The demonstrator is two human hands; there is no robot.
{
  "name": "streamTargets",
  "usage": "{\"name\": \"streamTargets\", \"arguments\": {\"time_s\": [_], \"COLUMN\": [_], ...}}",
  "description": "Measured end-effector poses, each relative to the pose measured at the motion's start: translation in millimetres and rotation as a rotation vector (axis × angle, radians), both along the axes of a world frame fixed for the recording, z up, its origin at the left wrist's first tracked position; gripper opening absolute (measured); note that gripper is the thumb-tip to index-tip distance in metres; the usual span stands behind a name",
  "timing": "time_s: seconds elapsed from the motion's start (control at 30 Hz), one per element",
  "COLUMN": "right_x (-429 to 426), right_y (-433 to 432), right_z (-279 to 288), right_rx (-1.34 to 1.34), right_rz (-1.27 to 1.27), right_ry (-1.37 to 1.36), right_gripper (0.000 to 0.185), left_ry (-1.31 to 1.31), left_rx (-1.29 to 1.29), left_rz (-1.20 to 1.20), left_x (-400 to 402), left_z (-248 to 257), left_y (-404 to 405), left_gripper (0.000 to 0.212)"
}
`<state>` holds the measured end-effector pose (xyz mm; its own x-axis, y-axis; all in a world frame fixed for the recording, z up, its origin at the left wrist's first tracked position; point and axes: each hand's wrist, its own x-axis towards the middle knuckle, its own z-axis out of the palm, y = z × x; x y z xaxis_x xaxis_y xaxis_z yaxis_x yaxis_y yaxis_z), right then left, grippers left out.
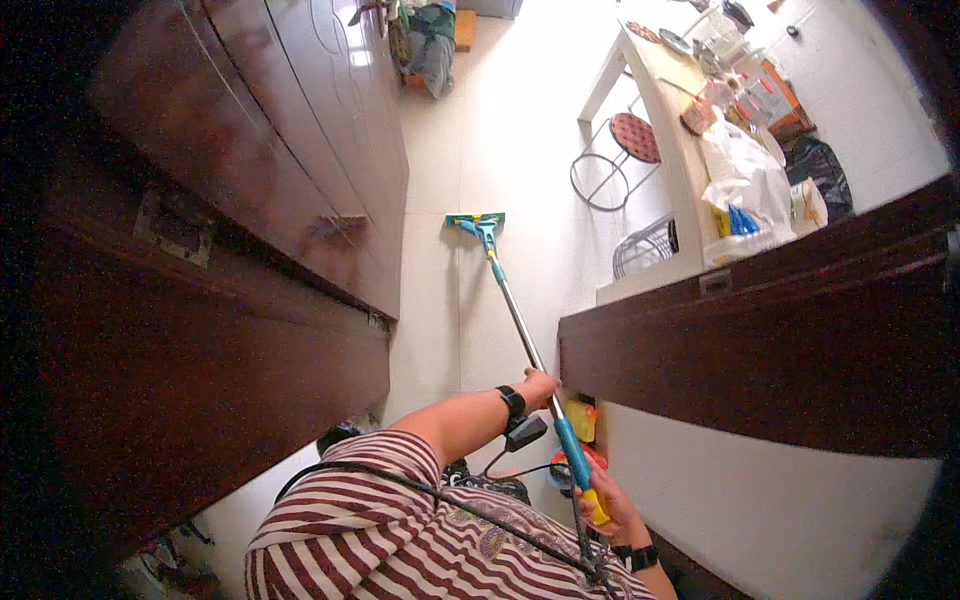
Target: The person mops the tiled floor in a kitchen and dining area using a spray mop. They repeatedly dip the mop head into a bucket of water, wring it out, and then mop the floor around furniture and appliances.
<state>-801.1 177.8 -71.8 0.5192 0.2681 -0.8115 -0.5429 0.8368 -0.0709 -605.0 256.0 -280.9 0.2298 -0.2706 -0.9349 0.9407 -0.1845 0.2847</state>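
A sponge mop with a steel pole (519, 313) runs from my hands up to the tiled floor ahead. Its green and blue head (476, 222) rests flat on the pale tiles (431, 292), between a glossy dark cabinet and a stool. My left hand (541, 386) is wrapped around the metal pole, midway along it. Lower down, my right hand (607, 499) grips the handle's teal and yellow end. Each wrist bears a black strap, and a black cord crosses my striped shirt.
Dark door frame panels (720, 367) stand close on both sides. A cluttered table (686, 172) with a white plastic bag (742, 165) is at the right, with a round stool (634, 137) beside it. A glossy cabinet (322, 127) lines the left; red and yellow items lie near my right hand.
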Motion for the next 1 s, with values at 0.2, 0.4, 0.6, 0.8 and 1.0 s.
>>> {"name": "streamTargets", "arguments": {"time_s": [0.2, 0.4, 0.6, 0.8, 1.0], "right_x": [106.2, 193.2, 345.8, 467.8, 604.6], "right_y": [17.4, -6.9, -35.5, -60.0, -93.9], "right_z": [-33.2, -86.4, -100.8, -91.8, -88.3], "right_rx": [0.049, 0.054, 0.038, 0.029, 0.055], "right_rz": [0.023, 0.037, 0.032, 0.035, -0.007], "right_ry": [-0.097, -0.136, -0.162, -0.144, -0.194], "right_gripper": [0.053, 0.054, 0.056, 0.058, 0.063], "left_ry": [-1.15, -1.149, -1.173, -0.981, -0.971], "left_rx": [0.135, 0.234, 0.258, 0.253, 0.2], "left_rz": [-1.892, -1.857, -2.027, -1.959, -2.025], "left_x": [117.8, 228.8, 379.3, 500.0, 638.0], "left_z": [-61.7, -41.1, -81.1, -92.1, -32.6], "left_y": [9.2, -6.4, -46.9, -83.6, -117.8], "left_gripper": [0.031, 0.031, 0.031, 0.023, 0.016]}}
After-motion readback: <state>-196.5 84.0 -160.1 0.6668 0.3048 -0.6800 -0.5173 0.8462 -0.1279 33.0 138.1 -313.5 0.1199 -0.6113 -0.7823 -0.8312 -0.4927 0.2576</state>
